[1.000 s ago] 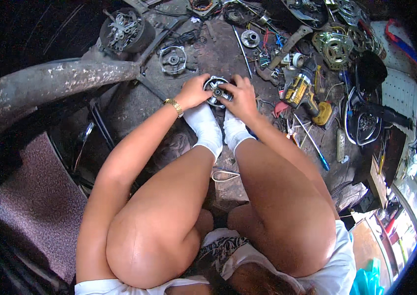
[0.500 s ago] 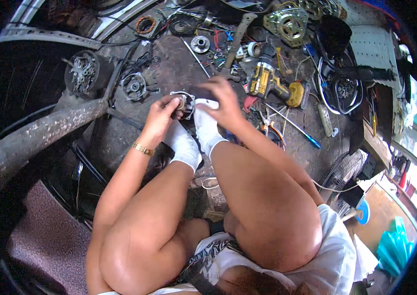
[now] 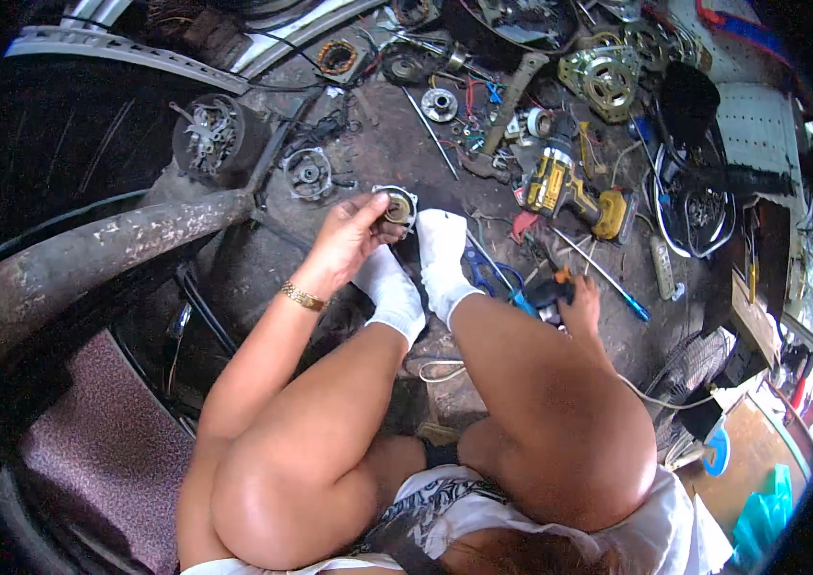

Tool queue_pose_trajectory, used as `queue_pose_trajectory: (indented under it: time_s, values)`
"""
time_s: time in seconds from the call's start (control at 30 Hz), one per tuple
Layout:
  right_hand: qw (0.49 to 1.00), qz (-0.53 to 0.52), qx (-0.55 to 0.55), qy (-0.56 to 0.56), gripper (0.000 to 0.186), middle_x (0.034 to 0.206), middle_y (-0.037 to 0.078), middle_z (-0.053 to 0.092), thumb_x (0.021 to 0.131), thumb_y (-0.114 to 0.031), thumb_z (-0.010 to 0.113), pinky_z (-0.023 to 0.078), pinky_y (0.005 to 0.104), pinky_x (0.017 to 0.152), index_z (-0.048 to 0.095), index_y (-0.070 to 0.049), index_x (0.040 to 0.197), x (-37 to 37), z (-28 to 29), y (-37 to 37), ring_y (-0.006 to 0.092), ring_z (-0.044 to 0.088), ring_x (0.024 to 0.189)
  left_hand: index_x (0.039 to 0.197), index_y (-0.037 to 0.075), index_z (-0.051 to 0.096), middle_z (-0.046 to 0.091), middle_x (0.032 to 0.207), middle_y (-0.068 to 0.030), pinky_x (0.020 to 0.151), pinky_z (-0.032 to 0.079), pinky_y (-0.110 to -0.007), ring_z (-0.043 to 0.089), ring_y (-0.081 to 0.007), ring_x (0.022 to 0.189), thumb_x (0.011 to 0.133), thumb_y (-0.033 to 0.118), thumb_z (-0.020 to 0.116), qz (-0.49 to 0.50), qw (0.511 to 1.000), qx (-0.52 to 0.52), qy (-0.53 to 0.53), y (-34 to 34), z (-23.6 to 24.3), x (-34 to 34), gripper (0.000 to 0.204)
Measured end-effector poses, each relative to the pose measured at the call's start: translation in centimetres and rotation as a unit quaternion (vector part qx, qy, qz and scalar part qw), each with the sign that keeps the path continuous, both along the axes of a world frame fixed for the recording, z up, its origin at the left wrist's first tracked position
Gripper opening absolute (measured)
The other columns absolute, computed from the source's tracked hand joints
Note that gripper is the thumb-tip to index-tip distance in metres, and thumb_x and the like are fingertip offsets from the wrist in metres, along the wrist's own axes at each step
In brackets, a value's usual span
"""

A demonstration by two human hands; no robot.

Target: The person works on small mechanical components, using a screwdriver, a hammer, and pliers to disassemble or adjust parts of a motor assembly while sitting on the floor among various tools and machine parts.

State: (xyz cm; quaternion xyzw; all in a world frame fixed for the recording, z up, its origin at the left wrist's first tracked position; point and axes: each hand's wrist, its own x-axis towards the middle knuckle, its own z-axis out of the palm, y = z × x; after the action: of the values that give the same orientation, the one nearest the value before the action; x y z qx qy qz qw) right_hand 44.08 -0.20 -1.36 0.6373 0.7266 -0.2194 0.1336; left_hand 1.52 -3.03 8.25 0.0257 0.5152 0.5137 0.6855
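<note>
My left hand (image 3: 354,235) is closed on a metal housing (image 3: 397,211) with a round bore, held just left of my socked right foot. To the right, beside my right leg, my right hand (image 3: 579,311) grips an orange-and-black tool handle (image 3: 560,278), partly hidden by the fingers. Blue-handled tools (image 3: 488,273) lie between it and my foot. A yellow-and-black drill (image 3: 555,182) lies above, with a long screwdriver (image 3: 637,307) near that hand.
Another metal housing (image 3: 309,174) lies ahead. A pot of wrenches (image 3: 215,139) and a thick metal tube (image 3: 119,240) are at left. Loose parts, a stator (image 3: 335,57) and a hammer (image 3: 512,105) lie farther back. A fan (image 3: 699,359) stands at right.
My right hand has left the housing and moved down and right onto the tool. My left hand has kept the housing, lifting it away from between both hands.
</note>
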Motion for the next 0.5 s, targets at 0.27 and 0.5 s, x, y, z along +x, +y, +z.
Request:
queue_pose_trajectory:
  time_s: [0.27,0.5]
  values:
    - [0.925,0.139,-0.099,0.340,0.033,0.097,0.017,0.056,0.071,-0.002,0.062,0.043,0.0368,0.082,0.053,-0.001,0.103,-7.2,7.9,4.8,0.0329,0.055,0.094,0.092,0.004,0.058,0.062,0.084,-0.0040,0.066,0.046,-0.026,0.057,-0.0116,0.074,0.089,0.026,0.055,-0.064,0.998,0.029,0.003,1.1,-0.6,1.1,0.022]
    - [0.882,0.241,-0.158,0.373,0.032,0.099,0.016,0.054,0.073,-0.006,0.062,0.044,0.0378,0.080,0.052,-0.002,0.104,-17.2,10.7,7.5,0.0359,0.053,0.094,0.092,0.003,0.057,0.061,0.080,-0.0035,0.061,0.047,-0.023,0.057,-0.0095,0.067,0.090,0.027,0.053,-0.065,0.993,0.051,0.079,1.3,0.9,0.7,0.024]
